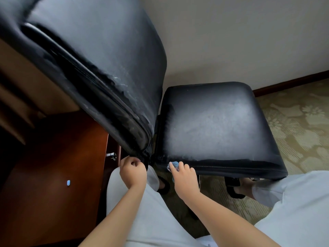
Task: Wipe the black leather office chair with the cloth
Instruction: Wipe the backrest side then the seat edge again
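- The right hand (185, 177) presses the blue cloth (173, 165) against the near edge of the black leather office chair (213, 125), at the seat's near-left corner by the backrest.
- The left hand (133, 171) has its fingers curled on the lower corner of the backrest (99, 56), apparently steadying it.
- Judged from the greyish film on the seat top and the pale specks on the backrest edge, most wiping seems left to do.
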A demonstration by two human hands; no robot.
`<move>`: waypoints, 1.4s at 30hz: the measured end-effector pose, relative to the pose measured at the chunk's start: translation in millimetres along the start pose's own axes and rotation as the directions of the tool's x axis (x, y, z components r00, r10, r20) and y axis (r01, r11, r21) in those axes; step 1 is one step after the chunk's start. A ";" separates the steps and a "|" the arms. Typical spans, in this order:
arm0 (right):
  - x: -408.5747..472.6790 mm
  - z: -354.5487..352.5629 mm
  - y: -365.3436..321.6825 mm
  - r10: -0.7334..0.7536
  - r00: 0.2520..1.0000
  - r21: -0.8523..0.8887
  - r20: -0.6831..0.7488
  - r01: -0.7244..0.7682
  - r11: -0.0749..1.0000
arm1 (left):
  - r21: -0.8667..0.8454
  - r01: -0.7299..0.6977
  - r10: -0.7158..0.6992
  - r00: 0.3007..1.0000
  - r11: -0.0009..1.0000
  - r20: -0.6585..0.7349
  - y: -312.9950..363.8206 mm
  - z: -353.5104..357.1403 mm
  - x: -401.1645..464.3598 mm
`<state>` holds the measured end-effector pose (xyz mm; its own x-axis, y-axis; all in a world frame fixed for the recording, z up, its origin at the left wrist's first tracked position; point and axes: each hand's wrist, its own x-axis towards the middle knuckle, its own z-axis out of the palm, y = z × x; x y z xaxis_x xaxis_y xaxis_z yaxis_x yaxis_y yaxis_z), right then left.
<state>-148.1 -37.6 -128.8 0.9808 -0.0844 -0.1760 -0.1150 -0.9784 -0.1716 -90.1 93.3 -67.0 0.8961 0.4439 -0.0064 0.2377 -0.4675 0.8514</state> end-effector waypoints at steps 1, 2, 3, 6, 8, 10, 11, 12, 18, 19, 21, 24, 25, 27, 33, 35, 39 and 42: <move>0.6 0.6 -0.9 0.000 1.000 -0.001 0.003 0.000 1.000 | -0.002 0.023 -0.023 1.000 1.000 -0.009 1.6 0.2 0.2; 1.3 1.1 -2.0 0.000 1.000 -0.002 0.006 0.000 1.000 | -0.008 0.043 -0.043 0.999 0.999 -0.017 3.5 -0.2 0.0; 2.3 1.6 -3.2 -0.002 1.000 -0.005 0.011 0.002 1.000 | -0.016 0.059 -0.059 0.998 0.998 -0.020 5.3 -1.2 -0.9; 6.6 3.2 -10.5 -0.017 1.000 -0.024 0.012 0.017 1.000 | -0.027 0.099 -0.099 0.995 0.995 -0.014 6.8 -2.9 -4.6; 11.0 6.0 -17.5 -0.040 0.999 -0.030 -0.003 0.040 0.999 | -0.032 0.110 -0.111 0.994 0.993 -0.014 5.1 -3.6 -6.8; 13.5 6.3 -23.2 -0.053 0.999 -0.034 -0.007 0.053 0.998 | -0.022 0.131 -0.131 0.991 0.991 -0.002 7.0 -6.4 -10.7; 14.4 6.2 -24.9 -0.053 0.999 -0.022 -0.001 0.053 0.998 | -0.012 0.145 -0.145 0.989 0.989 0.011 8.5 -8.7 -13.0; 15.1 6.4 -26.0 -0.041 0.999 0.006 0.008 0.041 0.999 | -0.009 0.157 -0.157 0.987 0.987 0.023 9.4 -11.7 -14.6; 11.7 3.2 -19.5 0.012 1.000 0.262 0.027 -0.019 0.965 | -0.129 0.248 -0.248 0.969 0.960 0.016 14.0 -17.8 -16.6; 11.7 2.4 -17.9 0.020 0.999 0.317 0.027 -0.027 0.948 | -0.137 0.247 -0.246 0.969 0.959 0.024 14.6 -17.5 -18.6; 12.2 0.3 -20.4 0.042 0.999 0.479 0.034 -0.053 0.876 | -0.152 0.227 -0.223 0.974 0.962 0.043 14.2 -17.2 -22.8; 12.5 -12.6 -35.1 0.082 0.991 0.797 0.102 -0.131 0.590 | -0.185 0.182 -0.177 0.983 0.966 0.045 20.7 -19.1 -23.7; 12.4 -18.2 -39.3 0.102 0.985 0.866 0.136 -0.168 0.471 | -0.188 0.160 -0.157 0.987 0.969 0.030 25.5 -19.8 -23.2; 13.9 -27.9 -44.2 0.111 0.977 0.921 0.180 -0.207 0.329 | -0.241 0.134 -0.140 0.990 0.961 -0.007 33.9 -20.6 -20.2; 16.9 -33.1 -51.6 0.133 0.957 0.953 0.256 -0.273 0.131 | -0.240 0.202 -0.221 0.974 0.950 -0.055 41.4 -20.6 -20.0; 17.4 -35.1 -55.6 0.166 0.962 0.965 0.216 -0.236 0.117 | -0.240 0.204 -0.218 0.975 0.949 -0.035 44.0 -21.9 -19.9; 9.7 -43.1 -59.2 0.235 0.962 0.987 0.138 -0.154 0.053 | -0.296 0.235 -0.249 0.969 0.926 -0.009 48.1 -24.2 -16.7; 3.5 -47.0 -60.5 0.289 0.950 0.993 0.114 -0.106 -0.043 | -0.313 0.248 -0.261 0.965 0.917 -0.001 49.8 -25.2 -16.6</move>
<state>-130.3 12.5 -73.5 0.8810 -0.3418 -0.3272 -0.2554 0.2387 -0.9369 -102.6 81.9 -11.2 0.8025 0.5513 -0.2281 0.3228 -0.0797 0.9431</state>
